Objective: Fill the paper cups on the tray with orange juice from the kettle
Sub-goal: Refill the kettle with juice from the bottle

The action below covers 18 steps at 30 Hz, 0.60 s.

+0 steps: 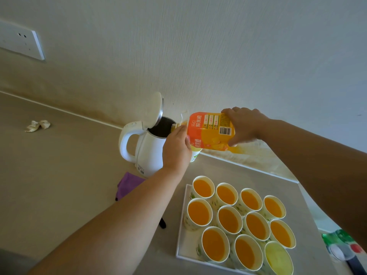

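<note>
A white wall socket (21,41) sits high on the pale, textured wall at far left. Below it the beige tabletop (59,185) runs to the wall along a light seam, and a crumpled scrap of paper (37,126) lies on it near the wall.

Further right the white kettle (147,151) stands on the tabletop close to the wall, its handle to the left and its lid (155,110) hinged upright, so the dark inside shows. A purple cloth (129,185) lies just in front of it, partly hidden by the left forearm, and a small black object (162,223) pokes out below that arm.

The left hand (175,147) curls around the spout end of an orange juice carton (210,132), which is tipped on its side with the spout at the kettle's open mouth. The right hand (244,126) grips the carton's base, fingers wrapped over it. A single paper cup (195,156) stands beside the kettle, mostly behind the left hand.

In front, a white tray (181,235) holds twelve paper cups (228,220) in three rows of four, touching one another. Eleven are filled with orange juice; the front right cup (279,259) looks pale yellow inside, and I cannot tell whether it holds liquid. At the far right edge lies a blurred green and red package (341,241).
</note>
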Available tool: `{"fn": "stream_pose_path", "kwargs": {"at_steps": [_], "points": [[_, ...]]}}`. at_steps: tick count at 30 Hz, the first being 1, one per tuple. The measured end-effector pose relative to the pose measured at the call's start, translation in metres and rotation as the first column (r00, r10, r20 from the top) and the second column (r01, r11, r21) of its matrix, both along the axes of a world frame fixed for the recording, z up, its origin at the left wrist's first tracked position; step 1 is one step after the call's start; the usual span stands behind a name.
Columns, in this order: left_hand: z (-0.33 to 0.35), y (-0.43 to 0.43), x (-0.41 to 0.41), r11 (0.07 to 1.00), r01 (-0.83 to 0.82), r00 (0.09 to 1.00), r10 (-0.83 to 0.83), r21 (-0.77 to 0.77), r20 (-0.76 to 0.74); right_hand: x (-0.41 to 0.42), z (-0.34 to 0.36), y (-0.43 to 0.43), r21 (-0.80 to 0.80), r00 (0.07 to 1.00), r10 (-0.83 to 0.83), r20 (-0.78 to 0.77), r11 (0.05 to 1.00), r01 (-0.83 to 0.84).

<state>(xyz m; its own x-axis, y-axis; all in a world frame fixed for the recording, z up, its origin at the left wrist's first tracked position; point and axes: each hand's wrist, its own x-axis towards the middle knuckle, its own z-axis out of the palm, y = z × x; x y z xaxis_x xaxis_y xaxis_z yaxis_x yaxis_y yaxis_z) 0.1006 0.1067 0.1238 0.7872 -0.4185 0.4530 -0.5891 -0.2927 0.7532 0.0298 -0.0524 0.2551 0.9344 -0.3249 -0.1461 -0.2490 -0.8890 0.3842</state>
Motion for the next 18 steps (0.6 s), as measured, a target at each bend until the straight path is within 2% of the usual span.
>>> {"fn": "stream_pose_path", "kwargs": {"at_steps": [18], "points": [[0.0027, 0.0008, 0.0001, 1.000, -0.005, 0.999, 0.005, -0.014, 0.033, 0.0003, 0.0000, -0.0021, 0.020, 1.000, 0.001, 0.005, 1.000, -0.001]]}}
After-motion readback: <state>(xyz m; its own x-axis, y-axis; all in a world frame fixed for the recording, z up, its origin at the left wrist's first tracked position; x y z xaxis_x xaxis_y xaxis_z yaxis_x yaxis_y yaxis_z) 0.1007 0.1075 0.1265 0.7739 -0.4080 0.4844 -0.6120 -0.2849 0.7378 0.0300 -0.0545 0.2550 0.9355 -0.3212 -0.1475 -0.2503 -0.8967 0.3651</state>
